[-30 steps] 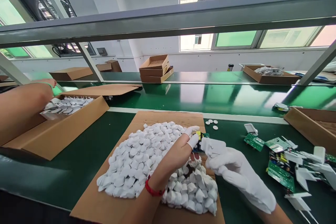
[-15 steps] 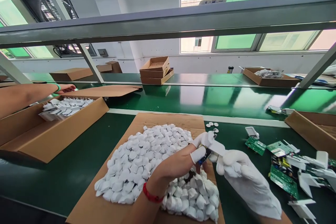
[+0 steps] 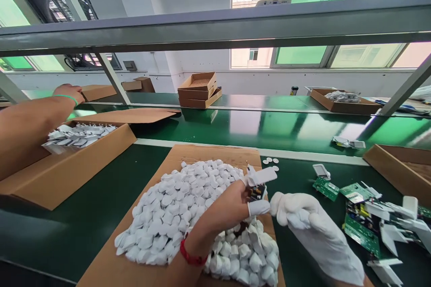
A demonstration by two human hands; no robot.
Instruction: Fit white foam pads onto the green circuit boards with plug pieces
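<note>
My left hand (image 3: 235,204), with a red wristband and white covers on some fingertips, grips a small device with a white casing (image 3: 262,176) and dark electronics. Close on its right is my right hand (image 3: 310,224) in a white glove, its fingers pressed together; whether anything small is between them is hidden. Under my left arm, a wide pile of small white pieces (image 3: 175,206) covers the cardboard sheet (image 3: 111,251). Another heap of crumpled white bits (image 3: 249,251) lies just below my left hand.
Green circuit boards and white casings (image 3: 362,233) lie at right beside a cardboard box (image 3: 404,168). An open box of white parts (image 3: 70,166) stands left, another person's arm (image 3: 37,112) over it. A metal bar (image 3: 215,31) crosses above.
My hands have come apart slightly, the device staying in my left hand and turned, its dark inside now showing. The other person's hand at left has risen.
</note>
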